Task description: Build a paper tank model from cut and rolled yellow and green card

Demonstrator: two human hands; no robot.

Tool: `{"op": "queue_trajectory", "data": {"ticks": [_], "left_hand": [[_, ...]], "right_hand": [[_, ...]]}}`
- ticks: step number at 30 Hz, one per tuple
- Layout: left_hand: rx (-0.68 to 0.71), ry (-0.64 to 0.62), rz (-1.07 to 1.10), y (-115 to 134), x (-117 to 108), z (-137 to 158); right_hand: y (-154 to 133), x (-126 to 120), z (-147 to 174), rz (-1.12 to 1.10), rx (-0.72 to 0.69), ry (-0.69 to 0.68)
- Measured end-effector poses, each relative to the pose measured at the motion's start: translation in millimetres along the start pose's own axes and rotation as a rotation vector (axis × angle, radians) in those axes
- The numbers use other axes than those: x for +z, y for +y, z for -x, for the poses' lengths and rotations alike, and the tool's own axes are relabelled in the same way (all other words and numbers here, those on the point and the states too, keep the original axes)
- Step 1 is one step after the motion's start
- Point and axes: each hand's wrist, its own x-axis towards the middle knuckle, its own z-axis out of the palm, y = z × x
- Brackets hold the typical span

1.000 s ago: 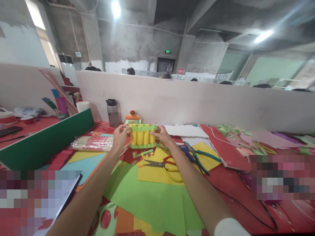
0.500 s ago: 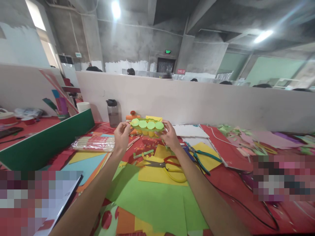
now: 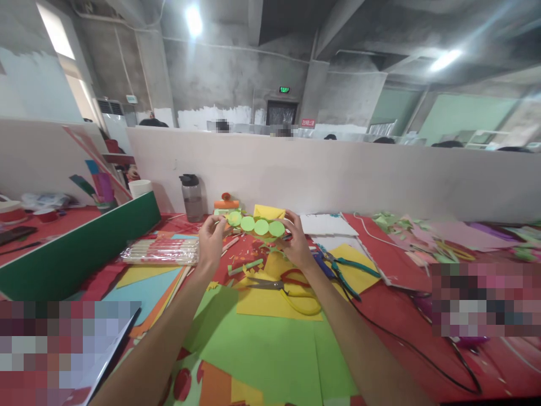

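Between my two hands, above the far part of the table, hangs a green paper caterpillar-like strip of joined round discs (image 3: pixel 254 225). My left hand (image 3: pixel 211 237) pinches its left end, and my right hand (image 3: pixel 295 237) grips its right end. A folded yellow paper piece (image 3: pixel 269 212) shows just behind the discs; whether it is joined to them I cannot tell. Below my hands, yellow-and-red-handled scissors (image 3: pixel 281 286) lie on a yellow sheet (image 3: pixel 270 307). Large green paper sheets (image 3: pixel 262 349) spread nearer to me.
Left of my hands lie a plastic-wrapped bundle of sticks (image 3: pixel 160 250) and a green divider (image 3: pixel 84 242). A water bottle (image 3: pixel 191 198) stands by the white partition (image 3: pixel 338 175). Teal-handled pliers (image 3: pixel 350 268) and a black cable (image 3: pixel 406 344) lie on the right, with paper scraps (image 3: pixel 393 228) beyond.
The strip of discs has tilted, its right end now lower than its left. More of the yellow folded piece shows behind it. Both hands keep their hold.
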Motion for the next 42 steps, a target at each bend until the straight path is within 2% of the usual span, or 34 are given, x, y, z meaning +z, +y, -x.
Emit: {"op": "queue_trajectory", "data": {"ticks": [8,11,17,22,32,37,42], "left_hand": [[-0.052,-0.032,-0.046,-3,-3,-2],[-0.038,-0.058,-0.156,-2,-7,-5],[0.268,-0.175,-0.657,4,-12,-5],[0.268,-0.246,-0.864,5,-9,2],[0.477,-0.211,-1.251,3,-16,2],[0.627,-0.249,-1.392,2,-15,3],[0.702,-0.278,-1.474,-2,-15,4]], "right_hand": [[5,2,4,0.014,-0.034,0.0],[3,0,3,0.069,-0.05,0.022],[-10,-8,-1,0.349,-0.158,0.073],[-12,-7,0,0.502,-0.191,0.056],[-18,1,2,0.501,-0.218,-0.026],[-19,4,3,0.475,-0.205,-0.029],[-17,5,3,0.467,-0.171,-0.031]]}}
